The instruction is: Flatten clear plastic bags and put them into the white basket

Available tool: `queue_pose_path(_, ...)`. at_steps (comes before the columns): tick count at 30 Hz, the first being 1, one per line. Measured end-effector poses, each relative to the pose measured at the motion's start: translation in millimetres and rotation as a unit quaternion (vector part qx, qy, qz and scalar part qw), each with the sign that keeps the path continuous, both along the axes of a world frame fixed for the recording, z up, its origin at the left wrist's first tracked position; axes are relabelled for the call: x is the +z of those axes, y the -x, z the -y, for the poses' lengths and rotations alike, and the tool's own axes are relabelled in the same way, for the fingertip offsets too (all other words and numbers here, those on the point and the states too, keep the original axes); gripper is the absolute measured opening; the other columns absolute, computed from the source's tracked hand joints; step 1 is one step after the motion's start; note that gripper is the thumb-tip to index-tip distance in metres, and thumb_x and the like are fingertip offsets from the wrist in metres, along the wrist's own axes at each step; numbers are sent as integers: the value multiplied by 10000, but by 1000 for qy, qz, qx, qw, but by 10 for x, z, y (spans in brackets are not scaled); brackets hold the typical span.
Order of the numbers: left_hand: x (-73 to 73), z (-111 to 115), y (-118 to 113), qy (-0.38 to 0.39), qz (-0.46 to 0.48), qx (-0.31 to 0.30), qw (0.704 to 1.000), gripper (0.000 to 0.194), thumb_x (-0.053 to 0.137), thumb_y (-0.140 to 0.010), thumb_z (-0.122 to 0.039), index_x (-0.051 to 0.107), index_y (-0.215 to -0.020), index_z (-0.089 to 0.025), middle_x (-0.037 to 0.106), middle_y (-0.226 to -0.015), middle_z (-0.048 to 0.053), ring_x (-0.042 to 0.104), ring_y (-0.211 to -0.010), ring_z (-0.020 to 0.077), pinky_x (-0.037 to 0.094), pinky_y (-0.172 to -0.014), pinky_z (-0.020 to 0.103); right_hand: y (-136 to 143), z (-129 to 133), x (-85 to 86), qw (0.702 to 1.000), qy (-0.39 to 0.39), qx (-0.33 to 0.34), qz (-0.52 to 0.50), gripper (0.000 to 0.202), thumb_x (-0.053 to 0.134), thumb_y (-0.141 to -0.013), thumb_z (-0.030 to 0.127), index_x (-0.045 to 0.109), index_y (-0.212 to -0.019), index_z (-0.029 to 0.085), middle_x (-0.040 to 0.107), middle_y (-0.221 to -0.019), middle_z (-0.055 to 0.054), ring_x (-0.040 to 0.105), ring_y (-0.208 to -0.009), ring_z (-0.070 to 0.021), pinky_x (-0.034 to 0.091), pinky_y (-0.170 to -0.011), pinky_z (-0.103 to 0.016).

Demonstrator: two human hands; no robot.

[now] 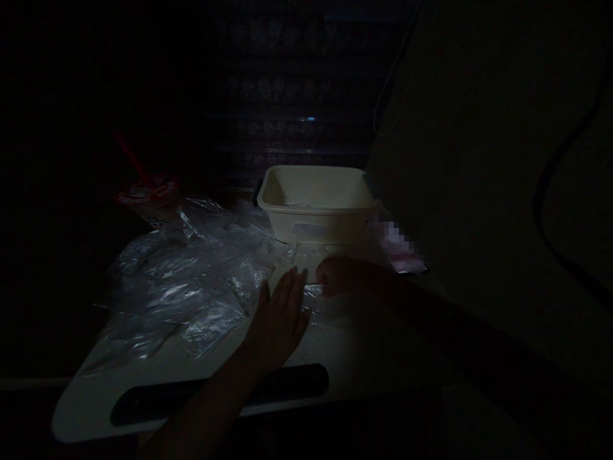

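My left hand (280, 319) lies flat with fingers stretched out, pressing on the left part of a clear plastic bag (320, 310) on the white table (335, 351). Beside it, my right hand (335, 276) is closed, its fingers pinched at the bag's top edge. A heap of clear plastic bags (186, 287) spreads over the table to the left. Just beyond my hands stands a cream plastic bin (316, 223) with a small label on its front. Something clear and thin lies inside it. The scene is very dark, and fine detail is lost.
At the back left stands a cup (153, 204) with a red straw (134, 160). A pinkish-white item (400, 249), partly blurred out, lies right of the bin. A dark slot (297, 381) runs along the table's front edge. A dark cable (541, 198) hangs at the right.
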State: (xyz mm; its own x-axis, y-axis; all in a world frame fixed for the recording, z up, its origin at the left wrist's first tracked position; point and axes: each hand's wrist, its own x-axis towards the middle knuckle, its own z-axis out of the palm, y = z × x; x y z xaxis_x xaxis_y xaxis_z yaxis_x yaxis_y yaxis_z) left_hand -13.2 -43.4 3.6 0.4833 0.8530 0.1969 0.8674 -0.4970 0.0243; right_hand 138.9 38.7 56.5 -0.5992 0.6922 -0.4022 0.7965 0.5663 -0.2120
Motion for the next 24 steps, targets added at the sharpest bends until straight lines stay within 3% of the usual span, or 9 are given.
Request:
queue_pose_path(5, 48, 13, 23, 34, 64, -6, 997, 526, 299, -819, -335, 159, -1264, -93, 273, -1295, 148, 186, -1199, 239, 126, -945, 484, -59, -51, 7, 997, 38, 16, -61, 193, 578, -603, 200, 617, -763, 100, 596, -686, -27, 489, -562, -95, 319, -479, -186)
queue_pose_path(8, 111, -31, 56, 71, 200, 8, 977, 459, 294, -822, -332, 262, -1235, -135, 391, -1230, 111, 320, -1138, 212, 197, -936, 443, -87, -88, -13, 990, 82, 29, -113, 156, 557, -610, 161, 613, -737, 88, 570, -626, -3, 469, -526, -73, 326, -475, -172)
queue_pose_path(10, 156, -100, 67, 126, 330, 21, 935, 398, 308, -814, -325, 382, -1169, -161, 489, -1141, 81, 433, -1041, 197, 300, -884, 384, -76, -97, -7, 984, 116, 43, -129, 138, 558, -604, 151, 612, -715, 89, 551, -591, 16, 460, -515, -67, 327, -472, -168)
queue_pose_path(13, 195, -239, 55, 294, 458, 25, 839, 260, 467, -723, -336, 607, -858, -164, 623, -825, 35, 555, -756, 176, 418, -672, 279, -46, -99, 53, 975, 160, 55, -146, 141, 569, -596, 170, 617, -705, 94, 532, -561, 38, 452, -506, -60, 322, -472, -164)
queue_pose_path(15, 193, -330, 38, 376, 474, 29, 795, 181, 564, -633, -323, 622, -598, -155, 573, -553, -8, 515, -529, 130, 387, -503, 228, -66, -107, 113, 969, 181, 46, -161, 162, 574, -591, 197, 621, -707, 94, 529, -554, 41, 449, -496, -60, 317, -463, -166)
queue_pose_path(17, 176, -402, 29, 391, 482, 41, 783, 201, 602, -581, -313, 575, -470, -147, 462, -416, -40, 419, -410, 87, 309, -412, 201, -142, -120, 155, 961, 200, 21, -191, 178, 577, -591, 231, 620, -693, 93, 531, -548, 36, 457, -498, -69, 319, -462, -173)
queue_pose_path(19, 153, -448, 29, 372, 502, 61, 779, 223, 598, -580, -322, 546, -458, -143, 409, -397, -54, 369, -387, 70, 271, -398, 194, -254, -123, 140, 938, 227, -42, -260, 191, 577, -599, 273, 610, -664, 96, 541, -555, 23, 487, -532, -89, 341, -485, -186)
queue_pose_path(22, 120, -467, 26, 331, 546, 97, 764, 246, 532, -648, -368, 531, -548, -144, 420, -446, -54, 371, -410, 71, 279, -418, 196, -374, -71, -20, 842, 244, -221, -427, 226, 560, -616, 334, 576, -634, 110, 560, -616, -12, 533, -606, -128, 391, -538, -222)
queue_pose_path(24, 99, -456, 10, 310, 573, 112, 751, 242, 496, -683, -380, 514, -607, -151, 440, -491, -54, 393, -441, 76, 304, -445, 197, -366, -2, -176, 809, 234, -258, -473, 269, 448, -694, 384, 555, -747, 142, 573, -755, -32, 547, -712, -136, 417, -599, -245)
